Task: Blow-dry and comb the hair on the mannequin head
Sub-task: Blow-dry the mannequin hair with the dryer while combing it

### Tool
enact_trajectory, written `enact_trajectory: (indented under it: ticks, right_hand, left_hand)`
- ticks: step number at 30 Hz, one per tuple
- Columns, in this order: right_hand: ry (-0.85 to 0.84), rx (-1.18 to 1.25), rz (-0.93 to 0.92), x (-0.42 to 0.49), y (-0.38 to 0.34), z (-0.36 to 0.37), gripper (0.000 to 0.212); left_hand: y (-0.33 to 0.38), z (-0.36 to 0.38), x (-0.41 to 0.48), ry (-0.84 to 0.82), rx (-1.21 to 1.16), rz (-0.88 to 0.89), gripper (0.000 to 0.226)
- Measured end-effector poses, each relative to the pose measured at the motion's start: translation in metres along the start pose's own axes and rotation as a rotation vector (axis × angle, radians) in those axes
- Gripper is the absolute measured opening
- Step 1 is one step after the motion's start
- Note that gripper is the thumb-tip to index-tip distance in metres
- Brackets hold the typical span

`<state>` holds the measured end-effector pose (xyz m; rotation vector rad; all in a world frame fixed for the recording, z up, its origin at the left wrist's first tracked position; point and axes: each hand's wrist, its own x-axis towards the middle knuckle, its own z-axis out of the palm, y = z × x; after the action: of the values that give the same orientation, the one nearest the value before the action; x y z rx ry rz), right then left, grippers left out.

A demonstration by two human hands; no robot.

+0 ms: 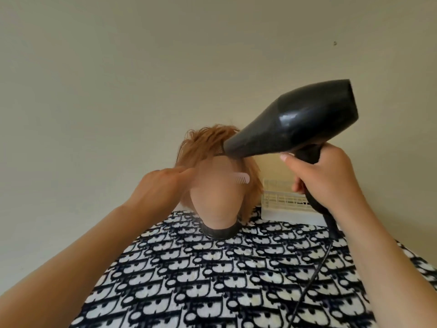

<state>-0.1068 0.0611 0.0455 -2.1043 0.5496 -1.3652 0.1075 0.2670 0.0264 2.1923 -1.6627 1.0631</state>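
The mannequin head point(217, 197) stands on a black base on the patterned cloth, its short ginger hair point(208, 143) ruffled upward. My right hand point(324, 176) grips the handle of a black hair dryer point(295, 121), whose nozzle points left into the hair at the top of the head. My left hand point(163, 185) reaches in from the left, its straight fingers touching the hair at the side of the head. A small pink comb point(242, 178) sits in the hair on the head's right side, with neither hand on it.
A black-and-white patterned cloth point(212, 280) covers the table. A white slatted basket point(283, 202) stands behind the head at the right, against the plain wall. The dryer's black cord point(314, 273) hangs down across the cloth at the right.
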Motion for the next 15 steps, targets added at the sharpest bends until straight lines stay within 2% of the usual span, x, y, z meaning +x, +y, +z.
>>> enact_trajectory:
  ticks: [3,5,7,9,12,15]
  right_hand:
    - [0.039,-0.007,0.017,0.003,0.006,-0.009,0.020]
    - [-0.073,0.044,0.068,0.005,0.008,-0.015,0.025]
    - [-0.056,-0.009,0.061,0.005,0.014,-0.018,0.026]
    - [-0.039,0.040,0.085,0.006,0.018,-0.021,0.029]
    - [-0.077,0.085,0.116,0.005,0.022,-0.024,0.030]
    - [-0.102,0.123,0.130,0.003,0.024,-0.025,0.031]
  left_hand:
    - [0.001,-0.005,0.003,0.061,0.012,-0.083,0.045]
    - [0.003,-0.009,0.007,0.140,0.021,-0.150,0.037]
    - [0.008,-0.013,0.013,0.196,0.017,-0.218,0.031]
    - [0.012,-0.014,0.020,0.241,-0.003,-0.293,0.029]
    - [0.018,-0.015,0.037,0.233,-0.003,-0.384,0.029]
    - [0.021,-0.013,0.056,0.154,0.041,-0.455,0.032]
